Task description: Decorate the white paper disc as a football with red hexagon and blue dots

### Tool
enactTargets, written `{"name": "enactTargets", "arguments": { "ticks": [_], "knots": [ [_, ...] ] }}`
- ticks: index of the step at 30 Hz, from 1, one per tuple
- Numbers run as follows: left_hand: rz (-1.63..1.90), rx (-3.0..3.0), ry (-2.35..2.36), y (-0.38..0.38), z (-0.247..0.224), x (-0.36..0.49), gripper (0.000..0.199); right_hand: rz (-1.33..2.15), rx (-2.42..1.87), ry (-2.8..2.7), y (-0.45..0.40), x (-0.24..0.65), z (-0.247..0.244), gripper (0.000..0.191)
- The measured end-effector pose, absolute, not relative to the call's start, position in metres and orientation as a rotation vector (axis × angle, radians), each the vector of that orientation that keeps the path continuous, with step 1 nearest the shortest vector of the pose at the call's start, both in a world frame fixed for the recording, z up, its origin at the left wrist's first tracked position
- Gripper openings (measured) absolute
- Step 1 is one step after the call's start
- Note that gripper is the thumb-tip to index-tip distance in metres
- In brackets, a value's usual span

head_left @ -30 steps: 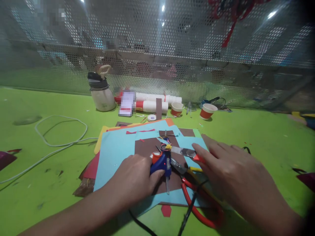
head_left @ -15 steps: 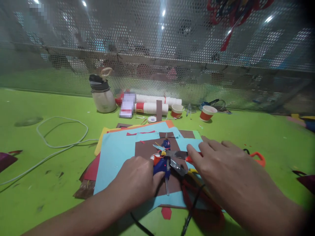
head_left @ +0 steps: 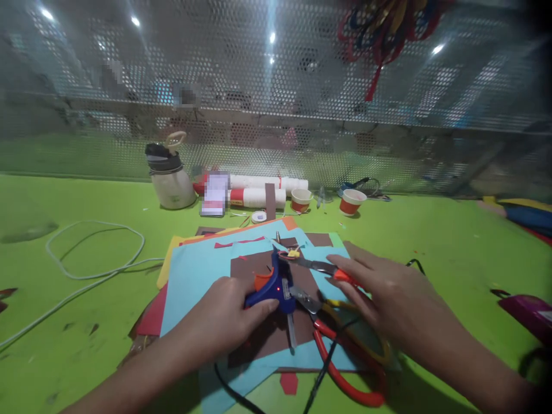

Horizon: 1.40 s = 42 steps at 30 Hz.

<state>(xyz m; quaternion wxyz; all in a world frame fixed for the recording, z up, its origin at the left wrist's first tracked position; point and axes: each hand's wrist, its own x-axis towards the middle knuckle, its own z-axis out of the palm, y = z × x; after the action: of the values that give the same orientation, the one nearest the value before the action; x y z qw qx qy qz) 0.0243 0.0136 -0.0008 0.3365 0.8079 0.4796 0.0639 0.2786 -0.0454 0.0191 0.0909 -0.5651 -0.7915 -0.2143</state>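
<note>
My left hand (head_left: 233, 310) is wrapped around a blue hot glue gun (head_left: 282, 290) with an orange trigger. A clear glue stick (head_left: 291, 333) sticks out of its rear, and a small red light glows on its side. In my right hand (head_left: 388, 293) is a pair of orange-handled scissors (head_left: 317, 265), blades pointing left, with the handle loops hidden. By the blade tips, close to the gun's nozzle, sits a small yellow piece (head_left: 294, 253). Larger scissors with red and yellow handles (head_left: 330, 362) lie between my hands, blades beside the glue gun.
Beneath lie brown (head_left: 250, 345) and light blue sheets (head_left: 185, 276) on the green table (head_left: 107, 322). Behind stand a bottle (head_left: 172, 187), a phone (head_left: 214, 194), stacked paper cups (head_left: 259, 198) and two red-white cups (head_left: 352, 203). A white cable (head_left: 95, 276) loops left; a black cord (head_left: 321, 374) crosses the front.
The glue gun has shifted slightly left, its nozzle end beside the scissor tips. The right hand's scissors and the yellow piece have risen a little. The whole view has shifted somewhat.
</note>
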Motion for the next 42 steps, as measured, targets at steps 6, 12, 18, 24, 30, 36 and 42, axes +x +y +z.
{"name": "enactTargets", "arguments": {
  "ticks": [6, 12, 18, 24, 30, 36, 42],
  "knots": [
    [0.244, 2.061, 1.129, 0.007, 0.002, 0.024, 0.038, -0.551, -1.713, -2.276, -0.045, 0.277, 0.004, 0.028],
    [0.215, 2.133, 1.203, 0.006, -0.004, 0.023, 0.039, -0.494, -1.724, -2.271, -0.041, 0.283, 0.004, 0.028],
    [0.279, 1.858, 1.023, 0.010, -0.007, 0.020, 0.045, -0.151, -1.757, -2.070, -0.041, 0.291, 0.005, 0.025],
    [0.378, 1.558, 0.927, 0.009, -0.006, 0.017, 0.050, 0.286, -1.537, -2.053, -0.051, 0.281, 0.010, 0.025],
    [0.332, 1.447, 0.647, 0.010, -0.009, 0.014, 0.053, 0.242, -1.461, -2.131, -0.055, 0.287, 0.002, 0.029],
    [0.327, 1.491, 0.640, 0.009, -0.012, 0.011, 0.059, 0.205, -1.447, -2.116, -0.055, 0.289, 0.001, 0.030],
    [0.310, 1.518, 0.617, 0.010, -0.015, 0.010, 0.061, 0.185, -1.469, -2.116, -0.053, 0.289, -0.001, 0.033]
  ]
}}
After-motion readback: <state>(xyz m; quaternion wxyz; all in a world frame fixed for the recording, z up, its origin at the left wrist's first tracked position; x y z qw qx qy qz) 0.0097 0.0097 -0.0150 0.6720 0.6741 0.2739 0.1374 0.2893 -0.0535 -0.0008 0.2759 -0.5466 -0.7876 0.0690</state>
